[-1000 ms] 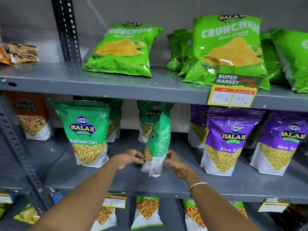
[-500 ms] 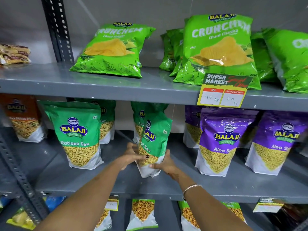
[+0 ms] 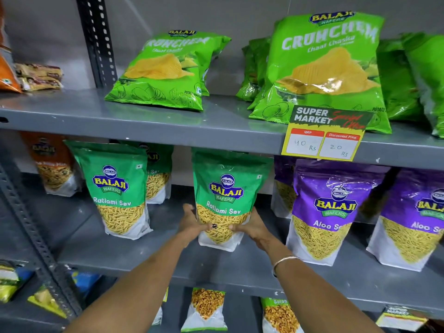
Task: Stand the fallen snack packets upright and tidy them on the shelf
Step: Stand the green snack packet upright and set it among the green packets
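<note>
A green Ratlami Sev packet (image 3: 225,188) stands upright, front facing me, on the middle shelf (image 3: 240,267). My left hand (image 3: 192,224) grips its lower left side and my right hand (image 3: 249,227) grips its lower right side, thumbs on the front. Another Ratlami Sev packet (image 3: 115,191) stands upright to the left, with one more (image 3: 158,179) behind it. Purple Aloo Sev packets (image 3: 331,207) stand to the right. On the top shelf a green Crunchem chips packet (image 3: 165,70) leans far back, and a larger one (image 3: 324,66) leans against others.
A price tag (image 3: 324,138) hangs from the top shelf's edge. An orange packet (image 3: 52,164) stands at the far left of the middle shelf. A perforated metal upright (image 3: 98,39) stands at the left. More packets (image 3: 206,308) sit on the shelf below.
The held Ratlami Sev packet turned from edge-on to facing front and now stands upright. Both hands shifted to grip its lower sides.
</note>
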Motion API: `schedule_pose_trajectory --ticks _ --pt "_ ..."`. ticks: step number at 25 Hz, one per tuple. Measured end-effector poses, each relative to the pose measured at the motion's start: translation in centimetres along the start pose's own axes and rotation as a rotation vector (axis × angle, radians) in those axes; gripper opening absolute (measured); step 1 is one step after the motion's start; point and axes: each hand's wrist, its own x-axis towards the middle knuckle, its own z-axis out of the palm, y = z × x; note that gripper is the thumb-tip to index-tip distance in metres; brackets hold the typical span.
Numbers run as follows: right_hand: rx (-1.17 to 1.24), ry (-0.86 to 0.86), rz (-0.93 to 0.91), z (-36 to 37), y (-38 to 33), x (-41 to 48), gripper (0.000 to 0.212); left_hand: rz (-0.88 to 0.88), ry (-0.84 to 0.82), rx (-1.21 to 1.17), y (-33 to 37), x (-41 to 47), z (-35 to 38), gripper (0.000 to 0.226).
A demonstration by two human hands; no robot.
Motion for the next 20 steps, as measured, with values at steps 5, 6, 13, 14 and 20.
schedule_pose_trajectory --ticks 5,6,13,14,20 --pt "-0.257 -0.025 0.134 -0.7 -0.5 0.5 0.077 0.001 -0.14 0.112 -0.5 -0.3 -1.7 0.047" --pt "-0.336 0.0 0.22 -0.6 -0.8 -0.1 0.053 -0.004 -0.21 0.203 -0.7 -0.4 -3.3 0.031" --pt "-0.513 -0.223 0.692 10.5 -3.2 -0.4 0.022 -0.367 -0.328 0.519 -4.6 -0.3 -18.7 0.038" --pt "-0.522 -0.199 0.665 13.6 -3.4 0.0 0.021 -0.334 -0.274 0.503 -5.7 0.3 -20.6 0.042" --pt "-0.294 -0.061 0.247 26.8 -2.8 3.1 0.077 -0.024 -0.045 0.061 -9.4 4.1 -25.5 0.054"
